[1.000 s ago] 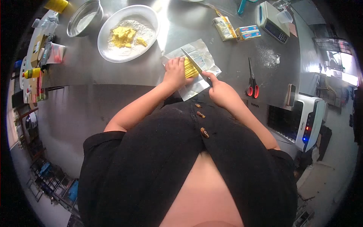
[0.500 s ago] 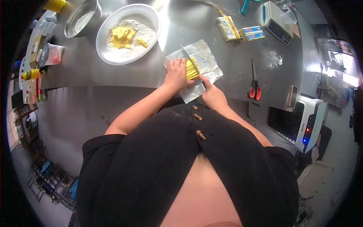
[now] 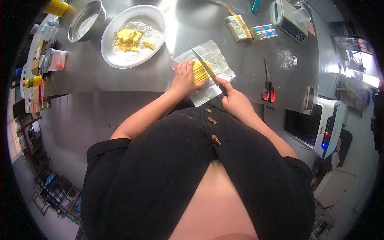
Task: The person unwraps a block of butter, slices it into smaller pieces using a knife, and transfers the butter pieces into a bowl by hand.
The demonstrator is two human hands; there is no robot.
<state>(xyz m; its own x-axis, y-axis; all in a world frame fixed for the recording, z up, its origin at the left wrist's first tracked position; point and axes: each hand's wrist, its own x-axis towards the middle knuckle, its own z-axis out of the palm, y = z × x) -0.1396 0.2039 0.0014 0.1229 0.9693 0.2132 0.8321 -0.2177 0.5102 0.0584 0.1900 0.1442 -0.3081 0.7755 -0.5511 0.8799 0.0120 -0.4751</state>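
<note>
My left hand grips the near-left side of a yellow block of butter, cut into thin slices that stand close together. Under the butter lies its opened white wrapper, spread flat on the metal table. My right hand is closed round the dark handle of a knife. Its blade points up and left and lies across the right side of the butter; I cannot tell whether it touches. A white bowl beyond my left hand holds flour with yellow butter pieces on top.
Orange-handled scissors lie right of my hands. Farther back are butter packages and a scale. A metal bowl of white powder stands at the back left. A phone rests near the right edge.
My right hand and the knife have moved right and slightly down, so more of the blade shows. My left hand stays on the butter. The view has shifted slightly.
</note>
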